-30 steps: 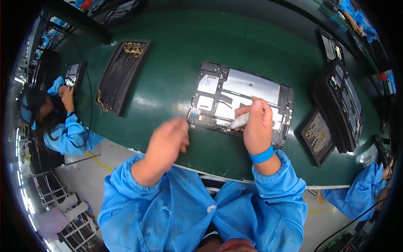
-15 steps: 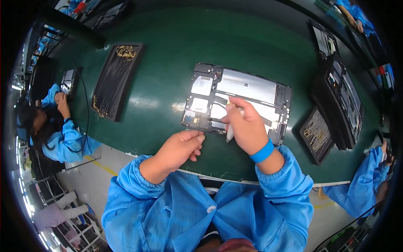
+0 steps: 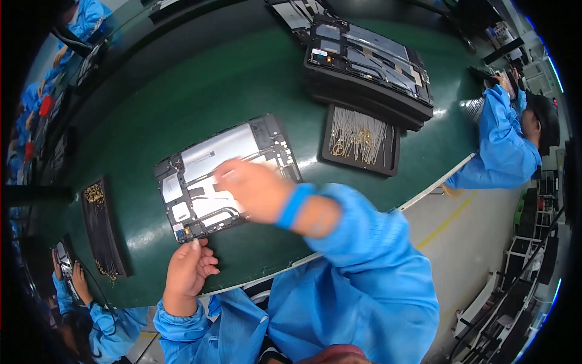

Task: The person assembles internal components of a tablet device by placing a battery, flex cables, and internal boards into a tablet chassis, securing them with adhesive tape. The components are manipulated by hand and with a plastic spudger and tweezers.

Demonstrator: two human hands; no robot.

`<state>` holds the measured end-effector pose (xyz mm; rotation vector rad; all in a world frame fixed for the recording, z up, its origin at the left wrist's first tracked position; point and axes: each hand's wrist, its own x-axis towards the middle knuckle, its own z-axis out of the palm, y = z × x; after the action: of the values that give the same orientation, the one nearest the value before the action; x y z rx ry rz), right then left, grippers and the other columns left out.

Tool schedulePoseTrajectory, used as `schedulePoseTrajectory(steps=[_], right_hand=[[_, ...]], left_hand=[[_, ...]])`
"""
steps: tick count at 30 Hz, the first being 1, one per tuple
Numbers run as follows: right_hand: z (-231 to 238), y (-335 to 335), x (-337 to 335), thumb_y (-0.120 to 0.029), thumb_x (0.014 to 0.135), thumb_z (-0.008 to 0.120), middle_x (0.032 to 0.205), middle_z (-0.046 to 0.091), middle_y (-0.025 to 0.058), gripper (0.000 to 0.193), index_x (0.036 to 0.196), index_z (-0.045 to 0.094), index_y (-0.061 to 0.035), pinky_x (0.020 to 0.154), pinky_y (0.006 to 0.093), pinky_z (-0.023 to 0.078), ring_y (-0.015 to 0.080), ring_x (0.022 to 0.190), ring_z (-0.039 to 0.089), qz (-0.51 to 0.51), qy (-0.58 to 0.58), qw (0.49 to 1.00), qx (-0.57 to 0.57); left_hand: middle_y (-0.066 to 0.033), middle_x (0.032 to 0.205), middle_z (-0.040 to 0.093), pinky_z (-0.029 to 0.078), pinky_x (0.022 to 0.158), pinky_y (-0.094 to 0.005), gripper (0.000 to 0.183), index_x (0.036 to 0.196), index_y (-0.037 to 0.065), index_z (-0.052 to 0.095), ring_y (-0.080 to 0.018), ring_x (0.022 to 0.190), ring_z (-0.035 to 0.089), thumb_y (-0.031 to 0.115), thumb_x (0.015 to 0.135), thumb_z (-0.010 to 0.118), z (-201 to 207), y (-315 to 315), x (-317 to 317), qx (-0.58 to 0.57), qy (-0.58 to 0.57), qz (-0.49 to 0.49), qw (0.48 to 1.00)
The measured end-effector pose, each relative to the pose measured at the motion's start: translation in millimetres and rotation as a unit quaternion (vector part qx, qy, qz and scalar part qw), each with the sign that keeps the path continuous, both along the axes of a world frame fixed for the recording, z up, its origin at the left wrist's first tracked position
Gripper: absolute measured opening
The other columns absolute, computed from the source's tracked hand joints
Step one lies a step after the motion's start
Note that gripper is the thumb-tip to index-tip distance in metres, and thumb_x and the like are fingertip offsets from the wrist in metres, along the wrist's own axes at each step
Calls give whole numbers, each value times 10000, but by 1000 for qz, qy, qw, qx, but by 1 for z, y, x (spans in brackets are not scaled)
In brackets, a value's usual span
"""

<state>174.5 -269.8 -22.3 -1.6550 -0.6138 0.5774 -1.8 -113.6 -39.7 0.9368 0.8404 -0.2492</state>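
Observation:
An opened tablet (image 3: 215, 151) lies tilted on the green table, its silver battery, white panels and dark frame showing. At its near left corner my left hand (image 3: 187, 270) is closed, thumb and forefinger pinched together by the edge; whatever they may hold is too small to make out. My right hand (image 3: 257, 189), with a blue band at the wrist, passes over the tablet's near right part. Motion smears its fingers, so whether they hold anything cannot be told. The hand and forearm hide part of the tablet.
A black tray (image 3: 119, 242) of thin dark cables with gold ends lies at the left. Another tray (image 3: 361, 167) holds grey cables, partly beneath stacked black trays (image 3: 388, 109) carrying an opened tablet. Co-workers in blue sit left and right (image 3: 494, 145). The table's near edge (image 3: 433, 185) runs before me.
My view has swung right, shifting the tablet leftward in the picture. The white pen-like tool earlier in my right hand no longer shows clearly. My left hand stays by the tablet's near left corner.

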Motion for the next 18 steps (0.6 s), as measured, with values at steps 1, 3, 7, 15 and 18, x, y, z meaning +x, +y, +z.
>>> schedulePoseTrajectory(steps=[1, 3, 7, 15, 18], right_hand=[[-27, -34, 19, -209, 791, 505, 737, 563, 92, 221, 886, 536, -12, 613, 280, 450, 173, 701, 555, -65, -241, 967, 45], [2, -121, 39, -265, 779, 500, 764, 573, 140, 275, 883, 560, -18, 632, 314, 438, 236, 714, 552, -178, -148, 966, -117], [18, -181, 41, -310, 777, 483, 766, 584, 171, 307, 828, 589, -27, 647, 369, 440, 321, 754, 555, -410, -114, 852, -305], [4, -146, 57, -374, 768, 465, 779, 572, 200, 368, 800, 595, -31, 686, 399, 427, 351, 764, 542, -311, -144, 801, -490], [4, -153, 60, -343, 780, 442, 802, 563, 208, 353, 757, 585, -22, 697, 425, 418, 364, 775, 530, -313, -140, 817, -463]], left_hand=[[-96, 751, 556, 501, 523, -288, 240, 957, -5, 480, -173, 639, 575, 206, 845, 456, 2, 0, 1, -20, -18, -3, 1000], [-121, 797, 566, 508, 576, -354, 272, 986, -18, 470, -232, 689, 583, 217, 869, 397, 1, 5, -2, -58, -57, -15, 997], [-170, 861, 571, 507, 620, -415, 353, 1032, -32, 465, -298, 760, 586, 262, 884, 338, -8, 17, -4, -143, -90, -34, 985], [-173, 875, 569, 506, 628, -417, 354, 1030, -34, 463, -298, 768, 585, 262, 886, 335, -13, 12, -7, -133, -105, -16, 985], [-170, 875, 569, 506, 631, -414, 353, 1028, -33, 464, -291, 766, 586, 261, 888, 328, -10, 11, -7, -143, -111, -10, 983]])
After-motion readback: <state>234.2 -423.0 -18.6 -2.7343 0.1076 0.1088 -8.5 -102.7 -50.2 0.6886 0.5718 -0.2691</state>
